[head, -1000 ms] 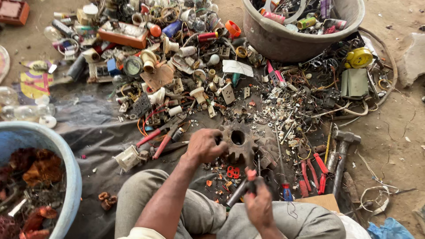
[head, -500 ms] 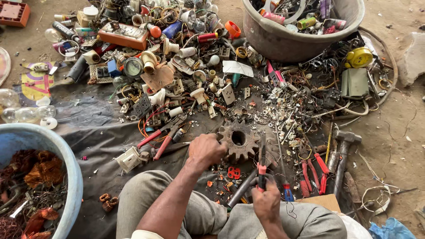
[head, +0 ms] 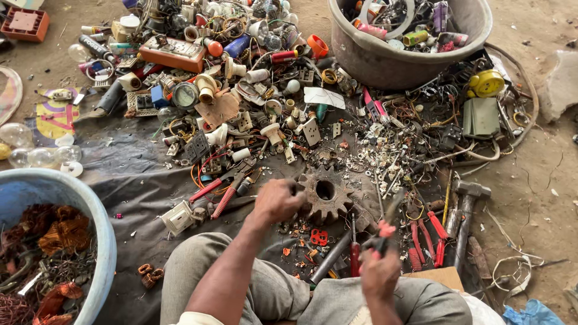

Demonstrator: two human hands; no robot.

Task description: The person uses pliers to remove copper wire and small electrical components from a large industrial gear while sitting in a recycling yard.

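Our left hand point(head: 278, 200) grips the rusty gear point(head: 325, 194). Our right hand point(head: 379, 274), just right, squeezes red-handled pliers point(head: 385, 232).

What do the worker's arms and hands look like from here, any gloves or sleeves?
No gloves: the left hand and right hand are bare, as are both forearms. A pale sleeve edge shows at the left upper arm. No watch or rings visible; the right hand is motion-blurred.

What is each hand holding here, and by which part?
The left hand grips the rusty gear at its toothed left edge. The right hand holds a red-handled tool by the handle; the tool is blurred.
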